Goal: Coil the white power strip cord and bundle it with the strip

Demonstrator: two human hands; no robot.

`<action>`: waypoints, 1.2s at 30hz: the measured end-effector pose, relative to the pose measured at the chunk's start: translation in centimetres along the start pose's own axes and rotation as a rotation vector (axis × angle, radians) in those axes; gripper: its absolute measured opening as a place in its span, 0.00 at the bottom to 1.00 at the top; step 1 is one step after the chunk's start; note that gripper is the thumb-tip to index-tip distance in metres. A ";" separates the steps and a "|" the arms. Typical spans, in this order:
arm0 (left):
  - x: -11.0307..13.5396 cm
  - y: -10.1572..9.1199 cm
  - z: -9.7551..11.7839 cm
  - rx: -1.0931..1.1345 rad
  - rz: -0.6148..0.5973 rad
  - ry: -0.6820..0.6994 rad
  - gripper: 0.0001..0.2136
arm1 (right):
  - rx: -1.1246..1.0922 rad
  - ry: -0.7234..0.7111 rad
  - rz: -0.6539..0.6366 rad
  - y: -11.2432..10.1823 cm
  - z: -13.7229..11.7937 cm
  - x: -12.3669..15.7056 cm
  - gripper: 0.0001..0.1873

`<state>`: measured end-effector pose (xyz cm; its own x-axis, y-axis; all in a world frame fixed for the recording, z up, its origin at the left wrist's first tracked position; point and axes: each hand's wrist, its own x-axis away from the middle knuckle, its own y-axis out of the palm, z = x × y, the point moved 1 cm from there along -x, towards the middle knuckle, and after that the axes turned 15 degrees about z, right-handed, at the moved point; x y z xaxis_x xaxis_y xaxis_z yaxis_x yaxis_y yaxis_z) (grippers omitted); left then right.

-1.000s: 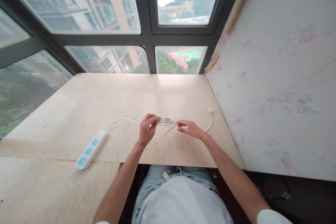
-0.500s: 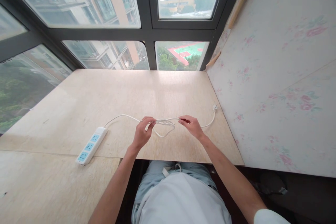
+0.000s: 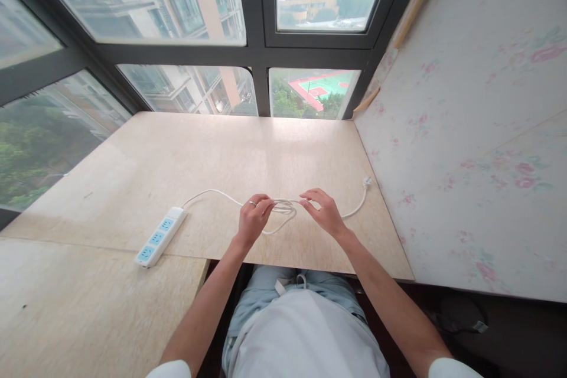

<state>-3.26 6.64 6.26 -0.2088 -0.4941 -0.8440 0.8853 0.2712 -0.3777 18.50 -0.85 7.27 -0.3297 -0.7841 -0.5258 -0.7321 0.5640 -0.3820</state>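
Note:
A white power strip (image 3: pixel 158 236) with blue sockets lies on the pale wooden table (image 3: pixel 212 153) at the left. Its white cable (image 3: pixel 208 193) runs right into a small bundle of loops (image 3: pixel 283 208) held just above the table. My left hand (image 3: pixel 253 218), with a ring on one finger, is closed on the left end of the bundle. My right hand (image 3: pixel 322 210) pinches the cable at the bundle's right end. From there the cable curves on to the white plug (image 3: pixel 366 182), which lies near the table's right edge.
Large dark-framed windows (image 3: pixel 261 53) rise behind the table, with buildings and a sports court outside. A floral-papered wall (image 3: pixel 465 130) closes off the right side. A second, lower wooden board (image 3: pixel 80 307) joins at the near left. My lap shows below the table's front edge.
My hands have drawn closer together and the bundle of loops is tighter. The plug has shifted a little along the right edge. The view has tilted slightly.

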 end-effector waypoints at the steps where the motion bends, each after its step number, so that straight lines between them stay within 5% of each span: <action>1: 0.0 0.1 0.1 -0.013 0.013 0.015 0.02 | 0.011 -0.027 -0.006 0.2 -0.5 -0.1 0.12; 11: -0.4 0.5 0.5 -0.135 0.091 0.094 0.02 | -0.052 -0.071 -0.105 3.1 0.0 -1.0 0.12; 18: -0.5 1.0 -0.4 -0.138 0.096 0.047 0.03 | -0.068 -0.025 -0.093 2.8 1.3 -2.3 0.10; 27: -0.1 -0.6 -1.1 -0.133 0.172 -0.267 0.04 | -0.104 0.289 0.012 1.5 3.7 -2.4 0.14; 31: 0.5 -1.5 -1.6 -0.144 0.053 -0.347 0.02 | -0.221 0.520 -0.048 1.8 4.3 -2.0 0.17; 36: 0.1 -1.6 0.3 -0.156 -0.079 -0.294 0.11 | -0.292 0.615 -0.095 1.9 3.9 -2.3 0.19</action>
<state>-4.55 5.89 6.92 -0.1255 -0.7291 -0.6728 0.7921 0.3347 -0.5105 20.20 3.07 4.82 -0.4715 -0.8798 0.0594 -0.8767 0.4605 -0.1393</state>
